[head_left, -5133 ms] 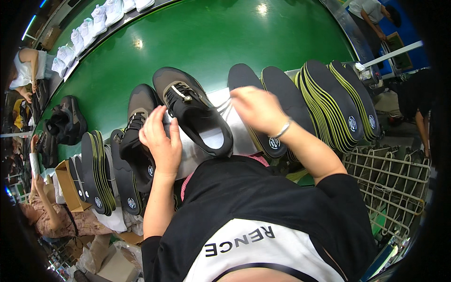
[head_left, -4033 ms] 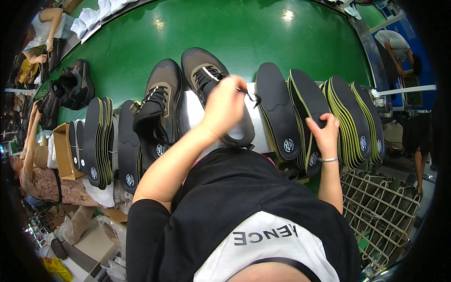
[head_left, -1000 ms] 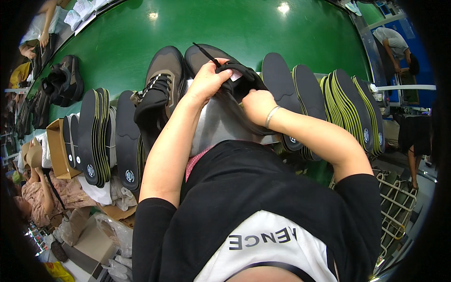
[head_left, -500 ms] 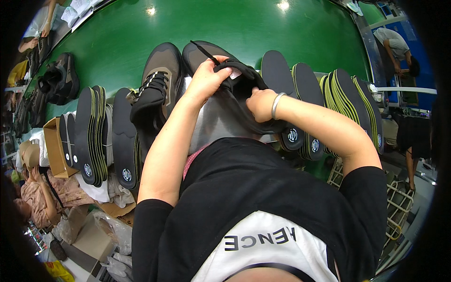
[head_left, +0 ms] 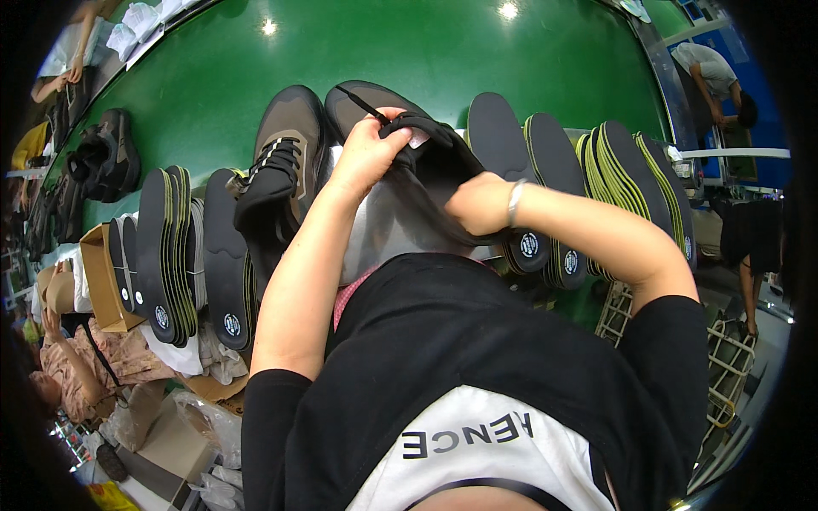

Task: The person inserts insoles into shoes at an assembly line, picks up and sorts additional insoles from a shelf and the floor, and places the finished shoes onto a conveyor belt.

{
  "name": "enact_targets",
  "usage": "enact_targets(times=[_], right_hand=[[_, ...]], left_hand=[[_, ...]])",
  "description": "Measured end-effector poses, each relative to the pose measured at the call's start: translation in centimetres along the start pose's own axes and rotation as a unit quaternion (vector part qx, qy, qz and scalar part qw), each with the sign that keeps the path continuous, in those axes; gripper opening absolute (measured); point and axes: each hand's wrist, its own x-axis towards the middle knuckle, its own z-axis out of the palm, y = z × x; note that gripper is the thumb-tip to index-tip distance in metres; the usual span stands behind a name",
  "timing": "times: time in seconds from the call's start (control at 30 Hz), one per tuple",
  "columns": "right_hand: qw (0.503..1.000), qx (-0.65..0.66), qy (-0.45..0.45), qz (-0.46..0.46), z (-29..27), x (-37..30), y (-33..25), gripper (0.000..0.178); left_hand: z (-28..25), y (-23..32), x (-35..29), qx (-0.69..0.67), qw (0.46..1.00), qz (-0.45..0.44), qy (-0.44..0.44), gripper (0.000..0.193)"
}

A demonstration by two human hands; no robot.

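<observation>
A brown and black lace-up shoe (head_left: pixel 358 100) lies toe away from me, its opening spread toward me. My left hand (head_left: pixel 371 157) is closed on its padded tongue, thumb on top, with a black lace end sticking up beside the fingers. At the near side of the opening, my right hand (head_left: pixel 481 204), a bangle on its wrist, is curled against the collar. Its fingertips are hidden in the opening and a little blurred; what they grip cannot be seen. The matching shoe (head_left: pixel 291 128), laced, stands just to the left, touched by neither hand.
Stacks of black insoles with yellow-green edges stand on the right (head_left: pixel 618 170) and left (head_left: pixel 162 255) of the shoes. More dark shoes (head_left: pixel 111 157) sit at the far left on the green tabletop (head_left: pixel 383 51). A cardboard box (head_left: pixel 102 277) is at left. Other people work around the edges.
My right hand has drawn slightly toward me along the shoe's opening, its thumb no longer reaching inside visibly. The left hand keeps its hold on the tongue.
</observation>
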Motion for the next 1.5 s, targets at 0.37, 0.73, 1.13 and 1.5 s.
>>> enact_targets(times=[0.37,0.73,1.13,1.5], right_hand=[[0.973,0.054,-0.223,-0.03,1.3,1.0,0.3,0.033],[0.842,0.537,0.054,-0.01,0.9,1.6,2.5,0.044],[0.911,0.288,0.296,-0.003,0.3,13.8,3.5,0.028],[0.903,0.386,0.177,-0.066,5.0,11.3,4.4,0.03]], left_hand=[[0.0,-0.7,0.1,-0.03,0.999,0.013,0.01,0.026],[0.3,-0.1,-0.3,-0.033,0.995,0.096,0.004,0.029],[0.7,-1.5,-0.2,0.068,0.985,0.126,0.092,0.027],[0.1,-1.2,1.1,0.09,0.992,0.056,0.064,0.026]])
